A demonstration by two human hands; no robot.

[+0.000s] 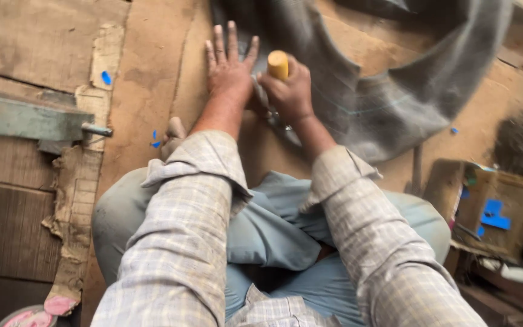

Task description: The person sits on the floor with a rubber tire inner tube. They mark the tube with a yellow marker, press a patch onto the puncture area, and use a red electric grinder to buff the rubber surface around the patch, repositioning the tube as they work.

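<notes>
While the person sat with knees drawn up in pale blue trousers, checked sleeves reached forward from the near edge of the view toward the work on the floor. Just beyond the knees, the left hand lay flat, fingers spread and released, pressing down on the near part of a grey rubber tube. Touching it on the right, the right hand was clenched around a tool with a yellowish wooden handle, the handle standing up out of the fist; the working end was hidden under the hand, so I could not tell what it met.

By my reckoning the work on the tube was under way and not finished: the tube was pinned and the tool was held on it, yet no patch or finished mark showed.

As for room, the brown cardboard on the left of the hands lay bare, with torn edges and small blue scraps. A grey metal bar jutted in from the far left, well apart from the hands. On the right, an open box of oddments stood near the right knee, crowding that side. Farther off, the tube looped wide across the far right, taking up most of the floor there.
</notes>
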